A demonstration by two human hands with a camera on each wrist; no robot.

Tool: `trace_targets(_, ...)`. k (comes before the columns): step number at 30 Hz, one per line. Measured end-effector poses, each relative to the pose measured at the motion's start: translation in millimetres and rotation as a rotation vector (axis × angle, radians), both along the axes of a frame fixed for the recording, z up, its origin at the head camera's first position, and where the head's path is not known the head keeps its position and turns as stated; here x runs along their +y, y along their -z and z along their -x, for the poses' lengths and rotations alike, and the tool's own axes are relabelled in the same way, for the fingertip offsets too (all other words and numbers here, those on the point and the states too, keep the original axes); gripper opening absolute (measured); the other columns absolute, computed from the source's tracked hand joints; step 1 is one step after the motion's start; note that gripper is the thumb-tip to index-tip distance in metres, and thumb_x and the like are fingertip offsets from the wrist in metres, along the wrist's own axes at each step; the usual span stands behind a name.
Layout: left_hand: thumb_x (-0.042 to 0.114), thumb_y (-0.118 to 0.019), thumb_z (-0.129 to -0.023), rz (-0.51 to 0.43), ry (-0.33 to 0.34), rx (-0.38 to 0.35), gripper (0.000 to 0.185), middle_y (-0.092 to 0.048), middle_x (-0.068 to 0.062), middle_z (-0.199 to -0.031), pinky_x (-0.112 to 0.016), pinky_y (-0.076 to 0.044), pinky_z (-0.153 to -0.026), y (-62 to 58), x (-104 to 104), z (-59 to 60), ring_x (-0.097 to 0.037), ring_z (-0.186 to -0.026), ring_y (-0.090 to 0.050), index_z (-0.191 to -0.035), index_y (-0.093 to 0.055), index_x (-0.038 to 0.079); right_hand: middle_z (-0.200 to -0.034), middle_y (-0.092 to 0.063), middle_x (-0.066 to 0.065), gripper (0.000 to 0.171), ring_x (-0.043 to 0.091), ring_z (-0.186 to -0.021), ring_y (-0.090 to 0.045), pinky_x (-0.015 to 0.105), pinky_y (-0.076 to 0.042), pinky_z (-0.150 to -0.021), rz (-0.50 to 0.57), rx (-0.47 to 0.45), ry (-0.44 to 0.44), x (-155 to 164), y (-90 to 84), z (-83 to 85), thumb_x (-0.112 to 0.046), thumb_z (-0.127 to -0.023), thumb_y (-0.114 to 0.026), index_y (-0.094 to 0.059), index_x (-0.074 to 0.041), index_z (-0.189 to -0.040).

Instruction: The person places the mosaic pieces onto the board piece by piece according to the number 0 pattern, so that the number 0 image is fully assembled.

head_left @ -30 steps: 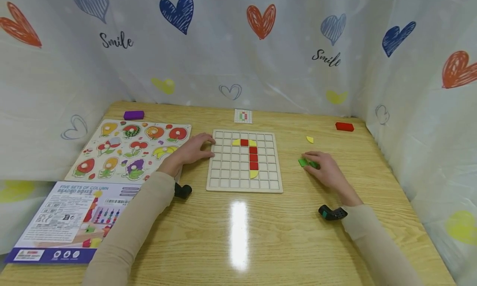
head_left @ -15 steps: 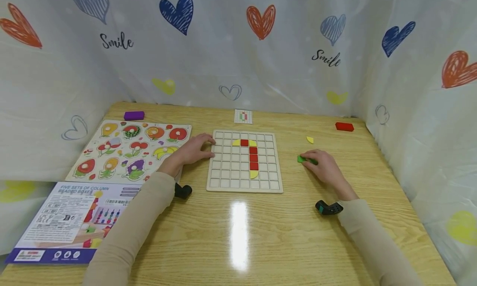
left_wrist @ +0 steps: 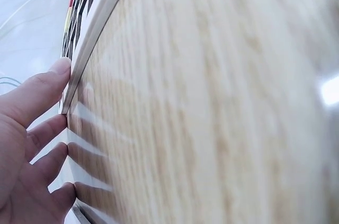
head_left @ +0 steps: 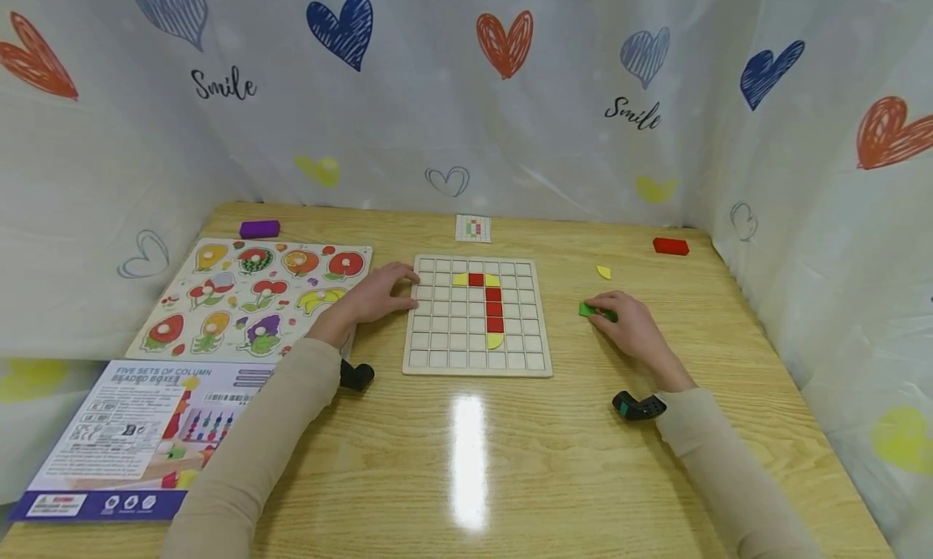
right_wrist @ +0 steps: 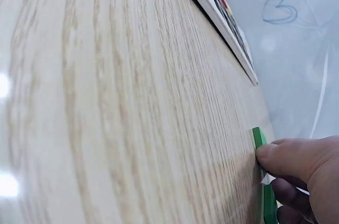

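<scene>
In the head view, a wooden grid board (head_left: 445, 356) lies on the table. Red square tiles (head_left: 493, 309) and yellow quarter-round tiles (head_left: 495, 341) sit in some of its cells. My left hand (head_left: 374, 292) touches the board's left edge; in the left wrist view the thumb tip (left_wrist: 61, 66) meets that edge, other fingertips rest on the tabletop. To the right of the board, my right hand (head_left: 628, 324) pinches a green tile (head_left: 585, 309), its thumb (right_wrist: 286, 155) on the tile in the right wrist view. A second green tile (right_wrist: 270, 205) lies under the other fingers, partly hidden.
A loose yellow tile (head_left: 603, 272) lies beyond my right hand. A pattern card (head_left: 473, 228) lies behind the board, with a red block (head_left: 670, 246) at far right and a purple block (head_left: 259, 229) at far left. A fruit puzzle (head_left: 248, 300) and a printed box (head_left: 124, 429) occupy the left.
My right hand has shifted slightly left and away from me, its thumb and fingers now closed on the green tile. The left hand stays at the board's edge.
</scene>
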State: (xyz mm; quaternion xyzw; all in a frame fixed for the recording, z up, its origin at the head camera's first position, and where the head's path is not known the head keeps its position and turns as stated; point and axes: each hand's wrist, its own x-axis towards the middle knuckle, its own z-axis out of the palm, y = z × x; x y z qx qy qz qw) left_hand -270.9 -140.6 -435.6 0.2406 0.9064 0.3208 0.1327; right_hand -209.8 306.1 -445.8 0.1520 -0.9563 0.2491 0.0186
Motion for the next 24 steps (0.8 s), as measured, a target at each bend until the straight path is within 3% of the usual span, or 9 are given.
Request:
trace_targets(14,0.023,-0.069,-0.093,-0.001,-0.014,-0.005,0.042,-0.04,-0.019,-0.148,-0.05,-0.025,-0.115,2.3,-0.5,0.0,-0.035,-0.141,-0.03,-0.128,-0.057,0.004,-0.11,-0.063,0.022,0.031,0.034,-0.096,-0.06,0.053,-0.047,-0.087,-0.001,0.014,0.001,-4.3,1.0,0.8,-0.009,-0.092,-0.068,-0.066,0.005,-0.12)
trace_targets(24,0.023,-0.069,-0.093,-0.004,-0.018,-0.013,0.042,-0.039,-0.018,-0.149,-0.05,-0.024,-0.115,0.9,0.7,-0.2,-0.035,-0.141,-0.029,-0.129,-0.057,0.005,-0.11,-0.063,0.024,0.029,0.037,-0.098,-0.06,0.053,-0.048,-0.086,-0.004,0.007,0.009,-10.0,-4.1,-1.8,-0.007,-0.092,-0.067,-0.066,0.006,-0.119)
